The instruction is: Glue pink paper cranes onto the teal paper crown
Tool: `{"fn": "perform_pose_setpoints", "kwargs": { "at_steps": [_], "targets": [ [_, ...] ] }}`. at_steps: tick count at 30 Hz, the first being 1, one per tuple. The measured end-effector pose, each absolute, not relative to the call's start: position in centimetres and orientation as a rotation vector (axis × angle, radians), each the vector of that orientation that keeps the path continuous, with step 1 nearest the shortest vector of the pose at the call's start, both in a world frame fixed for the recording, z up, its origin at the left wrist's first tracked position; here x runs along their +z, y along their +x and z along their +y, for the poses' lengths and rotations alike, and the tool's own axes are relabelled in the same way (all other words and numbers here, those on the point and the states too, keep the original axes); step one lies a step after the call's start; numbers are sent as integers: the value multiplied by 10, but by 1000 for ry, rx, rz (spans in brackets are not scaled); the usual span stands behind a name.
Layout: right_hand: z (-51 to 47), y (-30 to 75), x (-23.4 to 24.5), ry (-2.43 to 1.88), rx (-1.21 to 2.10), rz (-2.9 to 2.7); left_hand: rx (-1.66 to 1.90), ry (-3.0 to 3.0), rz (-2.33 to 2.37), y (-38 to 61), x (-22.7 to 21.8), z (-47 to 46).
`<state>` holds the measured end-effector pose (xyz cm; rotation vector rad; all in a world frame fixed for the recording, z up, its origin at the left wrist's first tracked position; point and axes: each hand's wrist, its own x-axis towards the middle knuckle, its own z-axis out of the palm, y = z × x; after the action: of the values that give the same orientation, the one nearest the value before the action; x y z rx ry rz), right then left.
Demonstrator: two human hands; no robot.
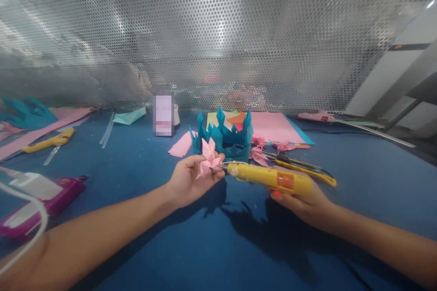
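Note:
My left hand (pixel 191 179) pinches a small pink folded paper flower (pixel 209 158) above the blue table. My right hand (pixel 303 202) grips a yellow glue gun (pixel 269 176) lying level, its nozzle touching the flower's right side. Just behind the flower stands a teal paper crown-like ring (pixel 223 138) with pointed tips. Several more pink paper flowers (pixel 259 152) lie to the right of the ring.
Pink and coloured paper sheets (pixel 273 127) lie behind the ring, with yellow-handled tools (pixel 303 165) beside them. At left are a purple glue gun (pixel 51 202) with a white cable, a yellow utility knife (pixel 51 141) and pink strips (pixel 44 129). A perforated metal screen (pixel 218 40) closes off the back.

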<state>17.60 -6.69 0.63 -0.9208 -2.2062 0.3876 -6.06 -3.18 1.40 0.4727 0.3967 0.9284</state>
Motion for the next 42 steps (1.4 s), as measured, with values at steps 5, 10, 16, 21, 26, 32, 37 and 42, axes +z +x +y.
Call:
{"fn": "perform_pose_setpoints", "kwargs": {
  "at_steps": [5,10,16,21,26,32,37,42],
  "targets": [
    [-66,175,7,-952,376,-2200,920,484,405,-61,13,-32],
    [-66,176,6,-967,349,-2216,916,495,393,-62,12,-32],
    [-66,176,6,-993,353,-2217,918,499,380,-62,11,-31],
    [-65,177,6,-991,337,-2214,910,513,385,-64,9,-30],
    [-66,178,5,-1019,295,-2220,901,526,368,-64,8,-29],
    [-65,177,4,-958,320,-2196,927,483,404,-63,10,-30],
    [-65,176,4,-947,304,-2209,913,492,370,-64,9,-29],
    [-66,173,9,-917,309,-2198,915,494,370,-64,8,-29]
  ]
}}
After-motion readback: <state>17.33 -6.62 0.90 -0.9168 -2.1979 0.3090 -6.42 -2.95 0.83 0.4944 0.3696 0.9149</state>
